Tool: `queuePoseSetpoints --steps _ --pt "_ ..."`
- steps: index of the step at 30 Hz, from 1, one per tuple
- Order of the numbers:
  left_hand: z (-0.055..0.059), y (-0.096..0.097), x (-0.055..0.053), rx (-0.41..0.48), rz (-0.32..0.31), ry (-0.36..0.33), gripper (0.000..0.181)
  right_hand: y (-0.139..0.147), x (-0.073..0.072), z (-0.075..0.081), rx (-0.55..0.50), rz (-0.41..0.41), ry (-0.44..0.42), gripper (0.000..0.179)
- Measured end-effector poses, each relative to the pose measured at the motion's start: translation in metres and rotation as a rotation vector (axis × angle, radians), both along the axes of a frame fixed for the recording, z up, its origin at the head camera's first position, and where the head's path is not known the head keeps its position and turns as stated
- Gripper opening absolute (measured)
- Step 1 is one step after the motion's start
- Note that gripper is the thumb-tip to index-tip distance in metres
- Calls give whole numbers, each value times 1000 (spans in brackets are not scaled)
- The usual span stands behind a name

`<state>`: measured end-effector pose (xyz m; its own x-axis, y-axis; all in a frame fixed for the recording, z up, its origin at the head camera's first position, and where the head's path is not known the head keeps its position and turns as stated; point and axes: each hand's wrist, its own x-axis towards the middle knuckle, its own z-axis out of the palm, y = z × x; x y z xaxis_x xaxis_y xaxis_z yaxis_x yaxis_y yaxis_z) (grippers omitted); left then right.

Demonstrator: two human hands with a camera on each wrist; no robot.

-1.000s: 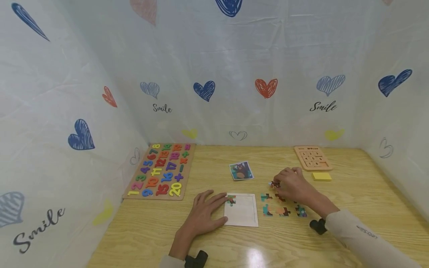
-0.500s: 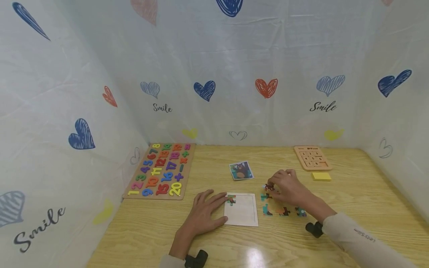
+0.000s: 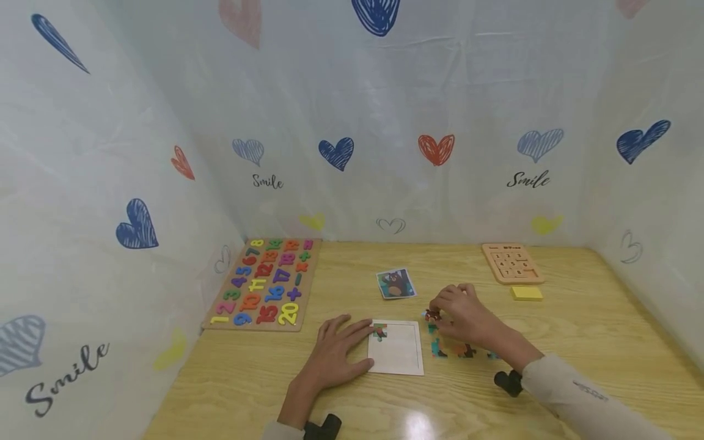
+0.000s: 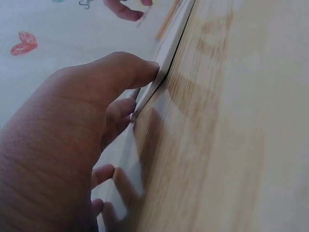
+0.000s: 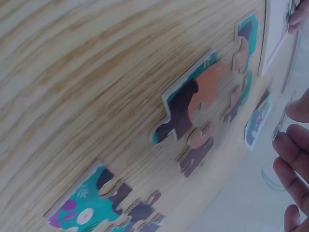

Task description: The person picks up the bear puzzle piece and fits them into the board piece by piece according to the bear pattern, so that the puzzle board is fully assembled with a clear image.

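My left hand lies at the left edge of a white puzzle board, with spread fingers. In the left wrist view, its thumb and fingertips touch the board's edge. One green and brown piece sits in the board's upper left corner. My right hand pinches a brown puzzle piece just right of the board, above the table. Under and beside that hand lie several loose puzzle pieces, teal, brown and orange; the hand partly hides them in the head view.
A bear picture card lies behind the board. On the left is a number board with coloured numerals. A wooden sliding number puzzle and a yellow block stand at the back right. Curtains with hearts surround the table.
My right hand has moved left and a little nearer, carrying the brown puzzle piece toward the board. The left hand keeps its place. The head view has tilted slightly.
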<state>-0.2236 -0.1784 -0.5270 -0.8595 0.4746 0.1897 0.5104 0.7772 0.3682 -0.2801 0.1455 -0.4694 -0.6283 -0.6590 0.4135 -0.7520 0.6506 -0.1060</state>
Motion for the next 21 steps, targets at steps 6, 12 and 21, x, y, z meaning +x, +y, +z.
queuePoseSetpoints --steps 6,12,21 --pt "0 0 0 16 -9 8 63 -8 1 1 -18 38 22 19" --pt "-1 1 -1 25 -16 0 63 -13 1 -1 -9 39 39 18" --pt "-3 0 -1 17 -7 12 61 -18 3 -5 14 49 -4 17"
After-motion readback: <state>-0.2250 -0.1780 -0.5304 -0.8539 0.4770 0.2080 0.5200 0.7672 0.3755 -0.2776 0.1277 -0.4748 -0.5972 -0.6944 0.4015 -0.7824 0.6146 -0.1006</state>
